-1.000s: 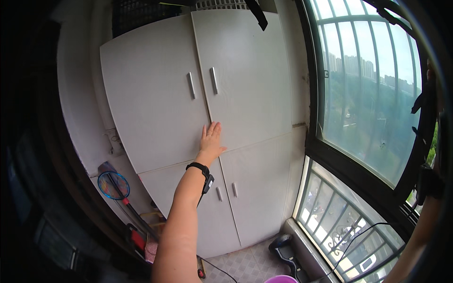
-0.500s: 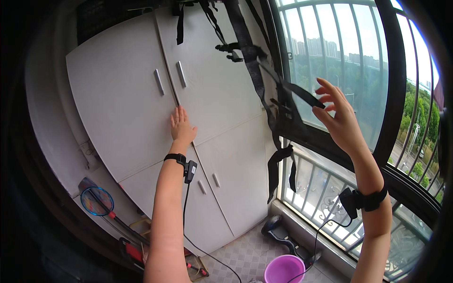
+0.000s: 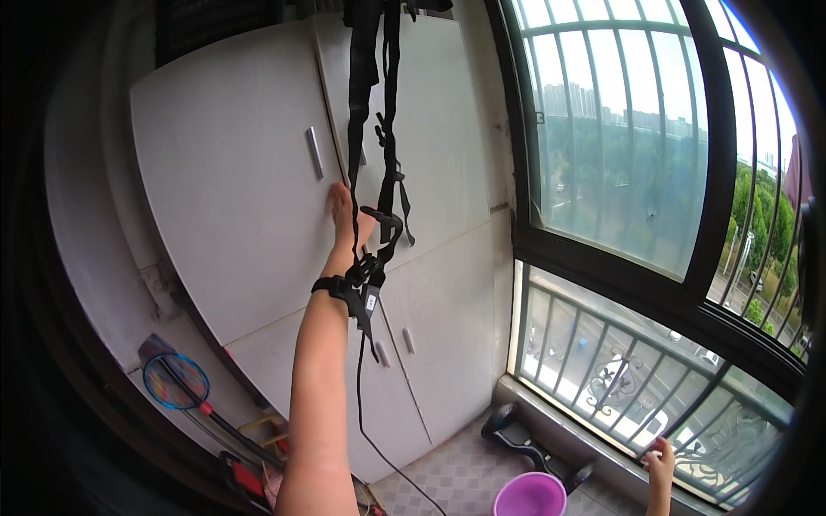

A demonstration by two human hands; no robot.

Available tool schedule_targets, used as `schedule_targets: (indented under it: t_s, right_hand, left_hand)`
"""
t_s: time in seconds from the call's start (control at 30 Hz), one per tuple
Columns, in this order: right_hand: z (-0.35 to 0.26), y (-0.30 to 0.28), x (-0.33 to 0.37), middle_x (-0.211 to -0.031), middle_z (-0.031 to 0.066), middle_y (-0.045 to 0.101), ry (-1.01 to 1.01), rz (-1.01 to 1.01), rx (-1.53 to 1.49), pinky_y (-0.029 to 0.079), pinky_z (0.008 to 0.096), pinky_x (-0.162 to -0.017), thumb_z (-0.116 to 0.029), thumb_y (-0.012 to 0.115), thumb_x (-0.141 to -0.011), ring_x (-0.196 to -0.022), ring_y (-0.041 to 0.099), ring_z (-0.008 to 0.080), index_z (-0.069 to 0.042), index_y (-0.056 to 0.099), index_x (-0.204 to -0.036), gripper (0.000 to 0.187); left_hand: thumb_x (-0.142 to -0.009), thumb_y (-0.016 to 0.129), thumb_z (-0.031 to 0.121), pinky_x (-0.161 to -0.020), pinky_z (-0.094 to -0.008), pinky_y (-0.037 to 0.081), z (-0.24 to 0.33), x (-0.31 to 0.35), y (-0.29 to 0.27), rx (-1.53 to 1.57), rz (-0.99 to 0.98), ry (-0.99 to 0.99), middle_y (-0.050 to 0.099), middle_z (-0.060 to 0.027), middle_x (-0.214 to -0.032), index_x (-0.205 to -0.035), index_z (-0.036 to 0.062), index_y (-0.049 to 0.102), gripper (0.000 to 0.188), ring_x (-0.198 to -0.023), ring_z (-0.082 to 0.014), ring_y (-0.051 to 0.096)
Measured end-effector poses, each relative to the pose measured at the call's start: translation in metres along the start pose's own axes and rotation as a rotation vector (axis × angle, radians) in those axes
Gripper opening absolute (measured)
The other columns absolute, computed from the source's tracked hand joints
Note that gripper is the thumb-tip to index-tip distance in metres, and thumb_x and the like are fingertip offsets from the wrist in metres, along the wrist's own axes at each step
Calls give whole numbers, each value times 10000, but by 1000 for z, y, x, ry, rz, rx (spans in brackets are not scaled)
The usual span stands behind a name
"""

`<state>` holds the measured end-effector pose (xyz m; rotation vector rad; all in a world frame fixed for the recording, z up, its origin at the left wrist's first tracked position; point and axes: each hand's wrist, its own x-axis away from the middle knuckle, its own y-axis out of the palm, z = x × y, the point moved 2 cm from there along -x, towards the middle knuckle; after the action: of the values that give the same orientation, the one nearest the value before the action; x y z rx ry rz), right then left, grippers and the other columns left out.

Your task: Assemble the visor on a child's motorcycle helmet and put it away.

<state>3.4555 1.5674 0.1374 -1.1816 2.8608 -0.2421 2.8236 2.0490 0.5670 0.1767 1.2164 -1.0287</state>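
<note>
My left hand (image 3: 342, 206) is open, its fingers stretched against the pale cabinet (image 3: 232, 189) near the seam between the upper doors. Black straps with buckles (image 3: 385, 163) hang from above in front of it, hiding part of the palm and wrist. A black band with a small cabled device (image 3: 357, 297) circles my left wrist. Low at the right, my right hand (image 3: 660, 464) is away from the straps, with nothing visible in it and its fingers loosely bent and apart. Behind it is the lower window railing (image 3: 594, 378).
A purple basin (image 3: 531, 496) and a black hoverboard (image 3: 520, 443) are on the tiled floor. A blue-rimmed racket (image 3: 176, 380) leans at the left beside red and black items (image 3: 241, 476). To the right stands a dark-framed window (image 3: 615, 267) with bars outside.
My right hand has dropped from beside the hanging straps to the lower right. The straps have swung left, in front of my left hand, which stays on the cabinet.
</note>
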Motion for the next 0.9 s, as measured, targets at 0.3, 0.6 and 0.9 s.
schedule_targets:
  t_s: [0.3,0.6,0.9]
  right_hand:
    - [50,-48,39,-945,69,566,277,63,68,422,223,-490,-83,604,-776,-671,558,135,-50,508,-1169,407]
    - [11,110,32,-855,80,588,65,-249,16,439,240,-509,-70,568,-785,-665,566,135,-16,524,-1109,332]
    - [118,97,2,-794,97,600,155,-207,-55,408,233,-454,-102,632,-770,-576,564,142,-62,521,-1141,389]
  left_hand:
    - [-754,594,273,-1091,-433,84,27,23,-13,-355,24,-60,49,-205,-1459,-1369,-51,135,833,-1356,-318,53]
    - [-791,606,275,-1078,-470,127,45,-37,-37,-576,128,92,116,-249,-1433,-1370,-53,102,834,-1353,-328,61]
    - [-761,632,231,-1044,-366,273,85,-207,-117,-130,228,130,239,-256,-1381,-1318,-85,234,754,-1282,-352,267]
